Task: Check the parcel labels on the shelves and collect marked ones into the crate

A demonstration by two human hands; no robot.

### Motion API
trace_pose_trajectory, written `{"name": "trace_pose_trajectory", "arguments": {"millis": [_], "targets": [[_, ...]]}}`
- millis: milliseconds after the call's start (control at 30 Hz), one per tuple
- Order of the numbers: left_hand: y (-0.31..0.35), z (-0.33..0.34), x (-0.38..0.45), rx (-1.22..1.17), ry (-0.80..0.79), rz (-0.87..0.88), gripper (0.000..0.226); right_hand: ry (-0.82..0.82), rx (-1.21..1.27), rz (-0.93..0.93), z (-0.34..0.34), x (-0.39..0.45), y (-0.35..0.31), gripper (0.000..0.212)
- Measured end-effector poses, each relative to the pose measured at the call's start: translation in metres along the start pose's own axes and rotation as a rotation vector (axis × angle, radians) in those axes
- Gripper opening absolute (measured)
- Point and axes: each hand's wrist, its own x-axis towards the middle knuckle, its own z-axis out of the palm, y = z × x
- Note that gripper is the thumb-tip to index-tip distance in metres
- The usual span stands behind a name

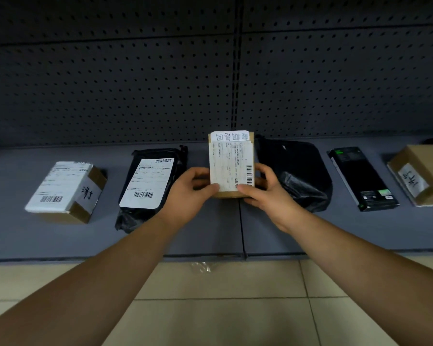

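Head view: small brown cardboard parcel (pixel 231 166) with a white printed shipping label and a handwritten slip at its top, held between both hands above the middle of the grey metal shelf (pixel 15 236). Left hand (pixel 188 193) clamped on the parcel's left edge, thumb on the label's lower corner, fingers curled behind. Right hand (pixel 265 193) clamped on the right edge, thumb on the label's bottom, fingers wrapped round the side. Just left of the grip, black plastic mailer bag with a white barcode label (pixel 148 186); farther left, brown carton with a large white label and handwritten slip (pixel 65 191). Just right, plain black plastic bag (pixel 298 171), partly behind the right hand; then long black retail box (pixel 363 178); at the far right edge, brown carton with a handwritten slip (pixel 418 176), cropped. Bare shelf strip along the front lip, beige tiled floor (pixel 223 320) below. Dark perforated back panel (pixel 110 83) behind the row.
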Motion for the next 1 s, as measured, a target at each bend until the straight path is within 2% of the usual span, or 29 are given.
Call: {"name": "trace_pose_trajectory", "arguments": {"millis": [100,167,233,300,367,467,533,600,667,733,767,867,933,1000], "targets": [[0.009,-0.004,0.001,-0.048,-0.062,0.018,0.039,-0.007,0.069,0.007,-0.007,0.0,-0.003,0.057],[0.017,-0.012,0.006,0.005,-0.043,0.089,0.051,-0.025,0.071,0.004,-0.012,0.001,-0.01,0.054],[0.028,-0.023,0.011,0.119,0.001,0.152,0.07,-0.052,-0.027,-0.019,-0.016,0.002,-0.017,0.051],[0.039,-0.034,0.014,0.219,-0.037,0.197,0.081,-0.115,-0.177,-0.037,-0.019,0.001,-0.026,0.05],[0.046,-0.042,0.014,0.271,-0.156,0.164,0.076,-0.166,-0.256,-0.034,-0.021,0.0,-0.034,0.051],[0.045,-0.047,0.016,0.27,-0.376,-0.002,0.061,-0.193,-0.347,-0.04,-0.023,-0.001,-0.045,0.052],[0.043,-0.048,0.016,0.3,-0.418,-0.037,0.055,-0.201,-0.411,-0.068,-0.023,-0.002,-0.051,0.053],[0.041,-0.046,0.017,0.243,-0.351,-0.038,0.049,-0.15,-0.398,-0.133,-0.02,-0.002,-0.054,0.056],[0.039,-0.043,0.017,0.119,-0.22,-0.044,0.044,0.006,-0.307,-0.185,-0.018,0.002,-0.054,0.062],[0.036,-0.04,0.016,-0.074,-0.088,-0.094,0.044,0.176,-0.227,-0.186,-0.016,0.007,-0.052,0.063],[0.036,-0.037,0.015,-0.202,-0.057,-0.128,0.044,0.208,-0.198,-0.158,-0.013,0.009,-0.05,0.059],[0.035,-0.023,0.008,-0.424,-0.061,-0.19,0.034,0.103,-0.108,-0.055,0.001,0.009,-0.044,0.031],[0.031,-0.017,0.003,-0.389,-0.089,-0.208,0.022,0.051,-0.02,-0.068,0.008,0.01,-0.045,0.023],[0.027,-0.017,0.0,-0.328,-0.104,-0.216,0.017,0.065,0.001,-0.101,0.01,0.012,-0.049,0.02]]}}
